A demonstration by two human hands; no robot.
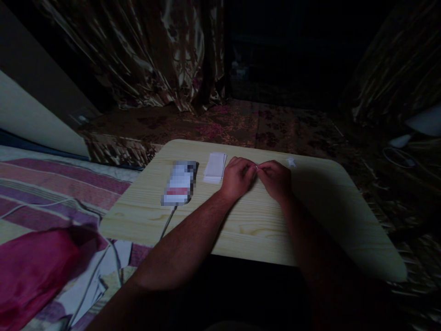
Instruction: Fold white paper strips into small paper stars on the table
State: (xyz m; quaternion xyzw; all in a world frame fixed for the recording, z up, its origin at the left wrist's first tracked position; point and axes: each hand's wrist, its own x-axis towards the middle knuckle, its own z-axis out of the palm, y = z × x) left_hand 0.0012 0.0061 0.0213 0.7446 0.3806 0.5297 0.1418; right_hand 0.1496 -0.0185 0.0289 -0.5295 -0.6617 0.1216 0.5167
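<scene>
Together, the left hand point(237, 176) and the right hand point(277, 179) are pinching a tiny white bit point(257, 167) between them, over the far part of the table point(248, 225). They are hiding most of it. White papers point(215, 165) are lying just left of the left hand, and a little white scrap point(291, 162) is sitting just past the right hand. Farther left, a blurred phone point(178, 184) is lying.

The table's right side point(334, 197) offers passage; paper stack point(215, 166) and phone point(178, 185) obstruct the left.
</scene>
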